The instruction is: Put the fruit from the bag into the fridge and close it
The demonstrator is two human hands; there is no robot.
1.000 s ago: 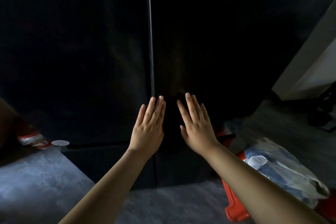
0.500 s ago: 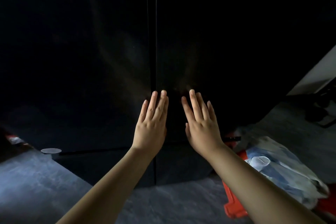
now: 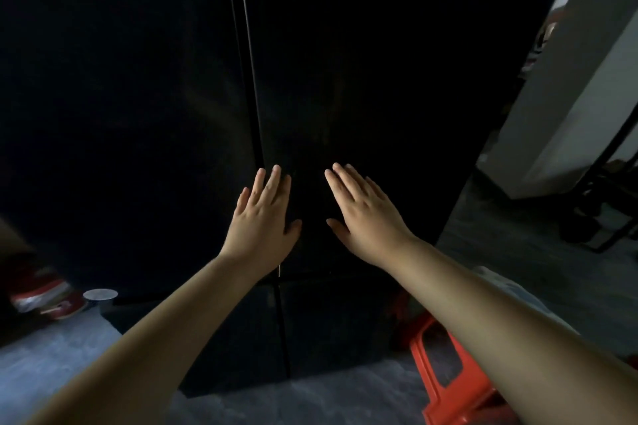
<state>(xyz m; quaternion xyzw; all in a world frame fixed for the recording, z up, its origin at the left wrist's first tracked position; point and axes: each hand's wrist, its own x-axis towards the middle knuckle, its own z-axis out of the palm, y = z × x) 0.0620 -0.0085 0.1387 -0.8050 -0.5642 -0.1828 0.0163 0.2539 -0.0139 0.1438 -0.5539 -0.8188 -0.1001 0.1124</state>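
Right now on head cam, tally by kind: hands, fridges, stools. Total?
Hands: 2, left hand and right hand, both with fingers straight
Black fridge: 1
Red stool: 1
Total: 4

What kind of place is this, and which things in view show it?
Probably a home kitchen, though the light is dim: a tall black fridge with two shut doors, and a red plastic stool beside it on a grey floor.
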